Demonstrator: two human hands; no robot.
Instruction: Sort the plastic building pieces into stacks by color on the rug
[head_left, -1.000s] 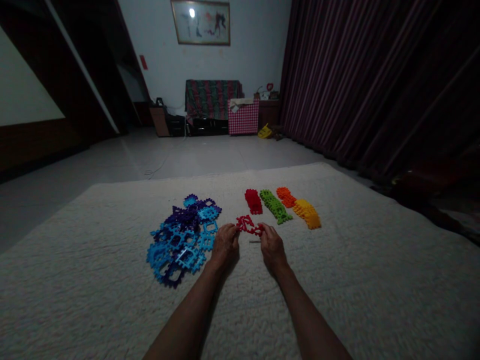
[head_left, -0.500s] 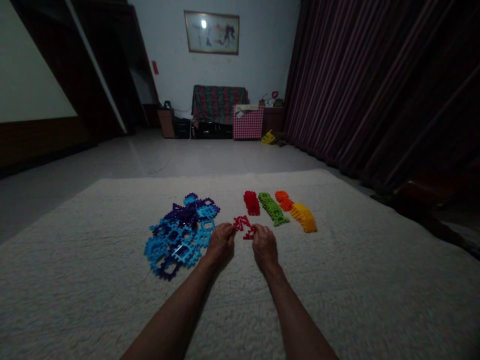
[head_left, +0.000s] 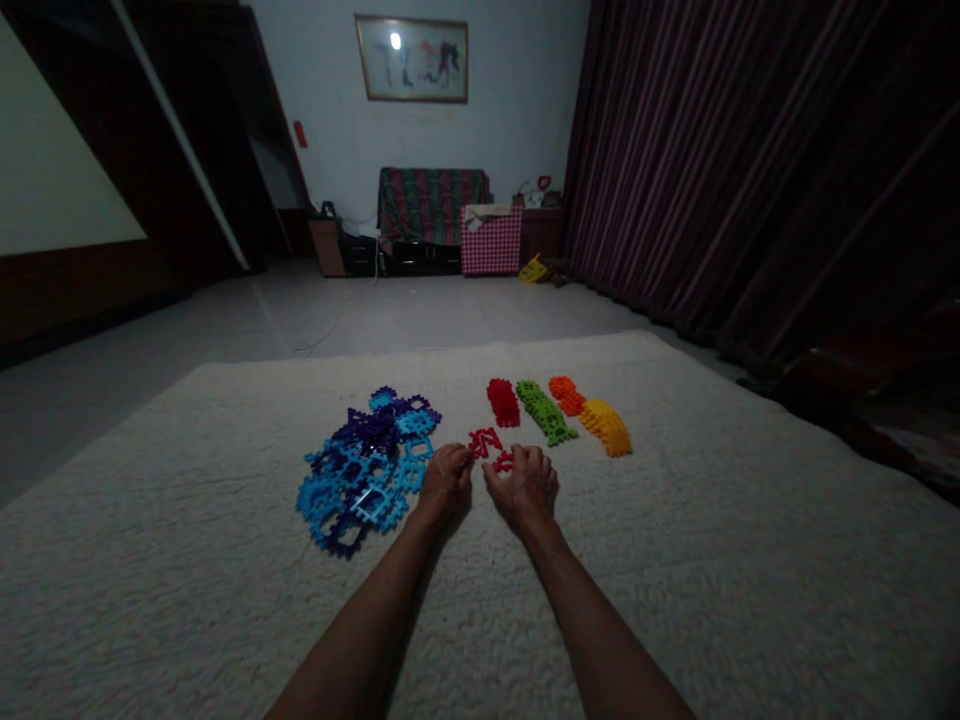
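My left hand point(head_left: 448, 482) is closed, its fingertips at the left edge of a red toothed building piece point(head_left: 484, 441) with openings in it. Just right of it my right hand point(head_left: 527, 488) has thumb and fingers on either side of a second red toothed piece point(head_left: 503, 461), partly hidden by the hand. Beyond the hands lie a row of red pieces point(head_left: 503, 402) and a row of green pieces point(head_left: 546, 412). To the left of my left hand spreads a heap of blue and purple pieces point(head_left: 367, 475).
Orange pieces point(head_left: 566, 396) and an overlapping row of yellow pieces point(head_left: 607, 428) lie farther right. Everything rests on a pale quilted mat point(head_left: 480, 640). Past its far edge are a tiled floor point(head_left: 420, 310), a cloth-covered cabinet point(head_left: 431, 205) and dark curtains point(head_left: 675, 170).
My right thumb has spread out to the left, away from the fingers, at the second red piece. My left hand stays almost in place. The view has shifted slightly.
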